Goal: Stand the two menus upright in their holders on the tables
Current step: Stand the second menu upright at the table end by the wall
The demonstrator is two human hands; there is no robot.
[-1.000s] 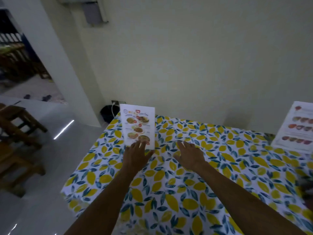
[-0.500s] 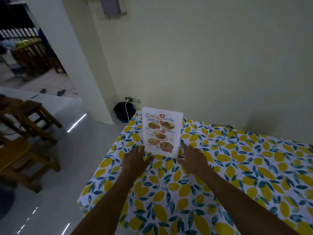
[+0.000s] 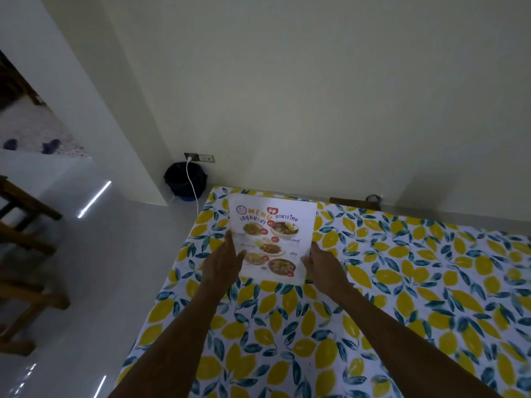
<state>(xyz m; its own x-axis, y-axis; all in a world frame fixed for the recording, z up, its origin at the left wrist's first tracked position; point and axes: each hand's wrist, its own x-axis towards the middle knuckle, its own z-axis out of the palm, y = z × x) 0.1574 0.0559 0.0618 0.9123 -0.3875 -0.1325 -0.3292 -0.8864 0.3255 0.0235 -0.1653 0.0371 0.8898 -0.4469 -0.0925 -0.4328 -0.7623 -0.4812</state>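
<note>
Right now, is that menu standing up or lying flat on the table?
Standing, roughly upright: the menu rises from the tablecloth with the left hand and right hand at its side edges. Its holder cannot be made out.

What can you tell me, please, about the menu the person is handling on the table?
The menu is a white sheet, seemingly glossy, printed with an orange "MENU" heading, Thai script and photos of several dishes with red tags. It stands near the far left corner of the table, on the lemon-print cloth, facing the camera and leaning slightly back. Its holder cannot be made out. The left hand grips its left edge and the right hand its right edge, both low down.
</note>
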